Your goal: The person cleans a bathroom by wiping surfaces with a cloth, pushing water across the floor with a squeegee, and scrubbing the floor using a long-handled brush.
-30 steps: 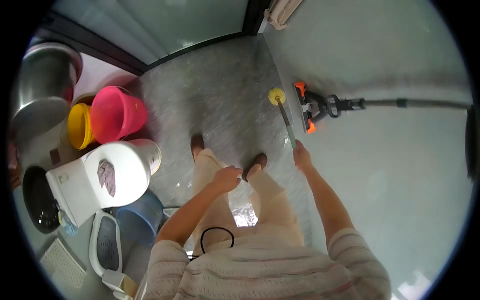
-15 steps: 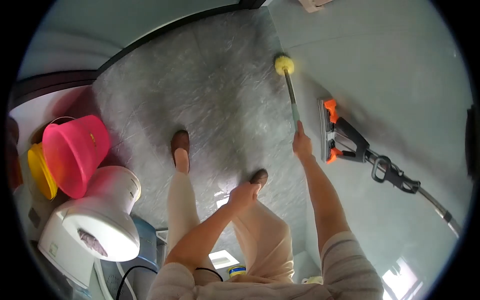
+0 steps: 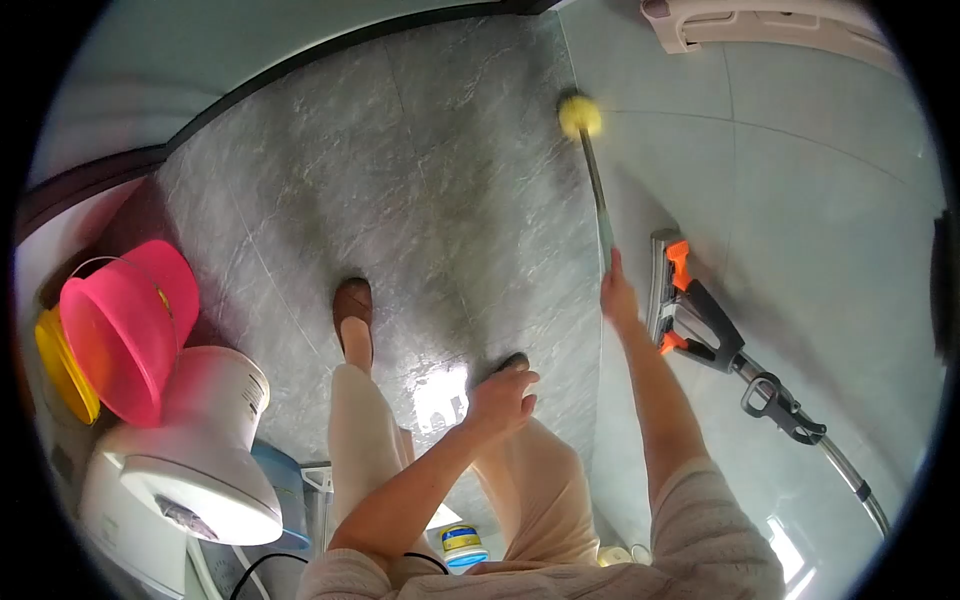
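My right hand (image 3: 620, 300) is wrapped round the pale green grip of a long-handled scrub brush (image 3: 596, 180). Its round yellow bristle head (image 3: 580, 117) is at the joint where the grey floor meets the tiled wall; it looks slightly blurred. My left hand (image 3: 498, 403) hovers above my right knee, fingers loosely apart, holding nothing. To the right of my right hand, a sponge mop (image 3: 705, 320) with orange clips leans head-up against the wall.
Left, a pink bucket (image 3: 125, 335) and a yellow basin (image 3: 67, 365) sit behind a white toilet (image 3: 225, 400). A blue-and-yellow tub (image 3: 463, 545) stands near my feet. A beige plastic object (image 3: 770, 28) is at upper right. A dark door frame (image 3: 290, 78) edges the floor (image 3: 330, 150).
My left hand has loosened, its fingers spreading from a closed shape. The view has shifted, so the mop sits lower and more of the beige object shows. My right hand still grips the brush.
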Action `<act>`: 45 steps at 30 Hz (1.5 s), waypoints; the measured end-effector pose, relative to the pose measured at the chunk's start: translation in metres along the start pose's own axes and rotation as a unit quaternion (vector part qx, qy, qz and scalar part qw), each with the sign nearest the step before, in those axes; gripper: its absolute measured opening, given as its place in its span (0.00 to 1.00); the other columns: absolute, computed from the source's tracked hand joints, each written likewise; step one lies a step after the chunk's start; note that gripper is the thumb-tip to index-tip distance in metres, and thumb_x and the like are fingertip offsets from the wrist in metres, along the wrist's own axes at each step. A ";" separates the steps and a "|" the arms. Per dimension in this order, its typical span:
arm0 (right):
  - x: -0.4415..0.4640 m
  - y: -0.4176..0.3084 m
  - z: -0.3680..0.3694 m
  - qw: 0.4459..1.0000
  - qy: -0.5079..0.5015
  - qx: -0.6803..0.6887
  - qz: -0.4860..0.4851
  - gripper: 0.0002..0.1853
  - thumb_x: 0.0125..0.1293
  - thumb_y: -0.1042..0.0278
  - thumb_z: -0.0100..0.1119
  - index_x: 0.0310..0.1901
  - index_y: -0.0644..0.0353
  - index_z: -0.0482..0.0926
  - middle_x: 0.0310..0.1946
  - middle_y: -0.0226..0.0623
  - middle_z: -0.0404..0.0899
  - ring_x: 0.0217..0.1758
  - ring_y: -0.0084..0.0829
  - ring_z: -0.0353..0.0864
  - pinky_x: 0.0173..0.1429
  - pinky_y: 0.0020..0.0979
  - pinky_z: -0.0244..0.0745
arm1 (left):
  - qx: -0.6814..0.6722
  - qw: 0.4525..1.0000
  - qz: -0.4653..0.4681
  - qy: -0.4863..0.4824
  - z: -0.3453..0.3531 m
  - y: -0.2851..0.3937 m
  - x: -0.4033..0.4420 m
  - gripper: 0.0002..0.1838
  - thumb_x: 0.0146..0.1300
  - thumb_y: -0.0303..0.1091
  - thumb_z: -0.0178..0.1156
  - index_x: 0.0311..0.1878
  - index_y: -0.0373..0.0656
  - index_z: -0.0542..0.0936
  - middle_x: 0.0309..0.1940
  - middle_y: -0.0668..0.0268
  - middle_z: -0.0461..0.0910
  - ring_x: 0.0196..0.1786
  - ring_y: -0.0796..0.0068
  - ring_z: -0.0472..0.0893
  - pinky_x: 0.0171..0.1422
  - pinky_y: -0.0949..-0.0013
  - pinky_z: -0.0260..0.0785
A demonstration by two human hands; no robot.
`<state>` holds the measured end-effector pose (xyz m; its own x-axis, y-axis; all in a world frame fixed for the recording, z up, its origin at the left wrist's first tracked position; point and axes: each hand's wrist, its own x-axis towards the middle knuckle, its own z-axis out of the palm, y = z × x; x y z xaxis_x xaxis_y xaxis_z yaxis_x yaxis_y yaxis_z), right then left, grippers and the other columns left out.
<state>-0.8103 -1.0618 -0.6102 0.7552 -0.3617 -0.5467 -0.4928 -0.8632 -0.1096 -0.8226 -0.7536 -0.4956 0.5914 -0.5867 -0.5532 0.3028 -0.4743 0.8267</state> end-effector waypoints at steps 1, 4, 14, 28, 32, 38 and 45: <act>0.030 -0.020 -0.003 0.999 0.024 -0.012 -0.022 0.32 0.64 0.63 0.42 0.68 0.44 0.42 0.20 0.53 0.74 0.24 0.52 0.75 0.28 0.48 0.68 | -0.011 1.000 0.007 0.006 0.000 0.001 0.003 0.11 0.55 0.35 0.53 0.42 0.50 0.76 0.35 0.61 0.75 0.39 0.61 0.76 0.42 0.62 0.68; 0.152 -0.118 -0.042 0.996 0.065 -0.025 -0.059 0.31 0.64 0.62 0.41 0.67 0.43 0.43 0.22 0.53 0.75 0.24 0.53 0.75 0.28 0.48 0.68 | -0.005 1.000 0.001 0.020 0.002 -0.009 0.007 0.12 0.56 0.36 0.53 0.43 0.50 0.76 0.35 0.61 0.75 0.39 0.61 0.76 0.42 0.62 0.68; 0.108 -0.095 -0.018 0.998 0.049 -0.031 -0.011 0.30 0.65 0.59 0.39 0.67 0.43 0.43 0.23 0.55 0.76 0.27 0.53 0.77 0.32 0.47 0.69 | -0.065 0.997 -0.050 0.005 -0.024 -0.002 0.014 0.12 0.55 0.37 0.52 0.43 0.49 0.77 0.37 0.59 0.76 0.38 0.61 0.77 0.42 0.63 0.69; 0.137 -0.123 -0.044 0.997 0.052 -0.037 -0.050 0.28 0.65 0.62 0.38 0.67 0.46 0.46 0.26 0.56 0.75 0.29 0.54 0.76 0.34 0.49 0.69 | -0.050 0.993 -0.100 -0.034 -0.043 -0.007 0.015 0.15 0.56 0.35 0.54 0.48 0.49 0.74 0.40 0.61 0.74 0.43 0.59 0.75 0.48 0.59 0.67; -0.004 -0.057 -0.041 0.973 -0.146 -0.056 0.167 0.31 0.64 0.66 0.41 0.68 0.47 0.44 0.54 0.55 0.67 0.44 0.52 0.75 0.48 0.44 0.70 | -0.080 0.991 -0.106 -0.034 -0.039 -0.012 0.018 0.15 0.56 0.36 0.54 0.49 0.49 0.74 0.40 0.62 0.74 0.43 0.61 0.75 0.47 0.60 0.67; 0.094 -0.078 -0.017 1.000 0.014 -0.027 0.004 0.31 0.64 0.60 0.41 0.67 0.47 0.43 0.24 0.56 0.74 0.26 0.53 0.75 0.31 0.47 0.69 | -0.113 0.990 -0.066 0.050 -0.035 -0.006 0.017 0.12 0.54 0.36 0.54 0.42 0.48 0.77 0.34 0.59 0.76 0.34 0.62 0.78 0.40 0.66 0.69; -0.051 0.008 -0.002 0.998 -0.034 -0.019 0.041 0.32 0.64 0.63 0.41 0.68 0.42 0.41 0.34 0.47 0.77 0.19 0.44 0.74 0.23 0.40 0.68 | -0.069 0.992 -0.101 -0.028 -0.029 -0.009 0.019 0.14 0.54 0.35 0.55 0.45 0.47 0.75 0.40 0.59 0.74 0.44 0.58 0.75 0.46 0.59 0.67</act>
<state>-0.8522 -1.0511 -0.5816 0.6807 -0.4080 -0.6085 -0.5338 -0.8451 -0.0306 -0.7923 -0.7412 -0.5104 0.4660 -0.5263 -0.7112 0.5134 -0.4938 0.7019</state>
